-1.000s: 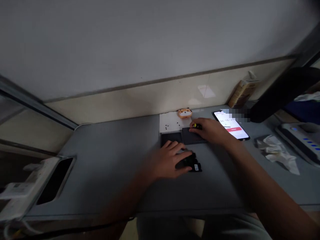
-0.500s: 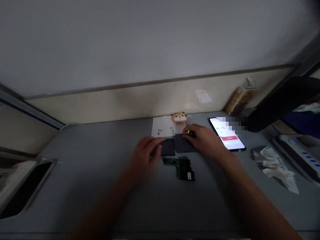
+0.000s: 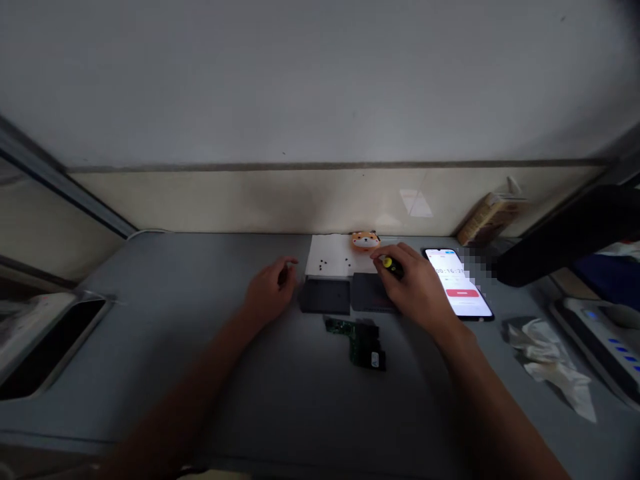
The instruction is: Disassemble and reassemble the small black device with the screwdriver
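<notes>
And the L hand (image 3: 270, 290) is off the board (image 3: 364, 350) now: a sec ago it covers it, then it's by the tray (image 3: 326, 297), and here it sits at the tray's left edge, touching or not, can't tell. So the board lies fully uncovered on the bench (image 3: 200, 273), just nearside of tray & case (image 3: 370, 292), held by neither hand; looks like work is between grips. L fingers: loosely curled, gap showing, nothing visible in them. R hand (image 3: 420, 287) keeps its fingers closed round the yellow-and-black tool (image 3: 390, 265), over the case's right end; contact w/ the case, can't tell. Quick count: 2 hands, 1 tool, 1 board w/ 1 white label (image 3: 375, 360), 1 tray, 1 case, side by side. Behind them, 1 white paper (image 3: 330, 247) w/ approx. 6 dark specks (image 3: 321, 265), prob. screws, too small to be sure; 1 orange toy (image 3: 366, 241) at the paper's far right corner. Off R: 1 lit phone (image 3: 465, 303), 1 carton (image 3: 490, 217), 1 crumpled tissue (image 3: 550, 367), 1 grey device (image 3: 585, 320). Far L, 1 dark slab (image 3: 55, 353), ID unclear.
</notes>
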Demonstrator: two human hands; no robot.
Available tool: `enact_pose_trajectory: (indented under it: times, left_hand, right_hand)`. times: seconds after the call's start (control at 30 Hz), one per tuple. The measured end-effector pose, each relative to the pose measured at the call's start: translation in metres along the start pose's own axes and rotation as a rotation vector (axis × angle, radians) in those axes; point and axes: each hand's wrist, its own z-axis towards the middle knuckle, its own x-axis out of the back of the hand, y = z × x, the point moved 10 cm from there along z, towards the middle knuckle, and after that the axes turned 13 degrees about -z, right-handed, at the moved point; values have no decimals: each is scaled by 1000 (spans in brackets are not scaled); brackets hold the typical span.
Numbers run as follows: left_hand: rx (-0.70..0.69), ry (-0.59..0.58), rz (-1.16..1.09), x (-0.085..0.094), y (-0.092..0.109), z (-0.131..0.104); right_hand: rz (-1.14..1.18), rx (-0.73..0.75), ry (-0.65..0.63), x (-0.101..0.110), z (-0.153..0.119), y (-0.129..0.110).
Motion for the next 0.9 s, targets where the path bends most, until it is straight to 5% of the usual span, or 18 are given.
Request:
enact_pose_trajectory:
  times: [0.2, 0.5, 0.7, 0.9]
  left_hand:
    - [24, 20, -30, 2, 0, -2]
    - [20, -118, -36, -15, 4, -5]
    - [-141, -161, -19, -21, 19, -8]
    - [-221, -119, 19, -17, 29, -10]
  right_hand:
    - [6, -8, 32, 5, 0, 1]
    - [-188, 20, -280, -28, -7, 4]
    - [-217, 18, -437, -39, -13, 5]
    - [-162, 24, -443, -39, -14, 5]
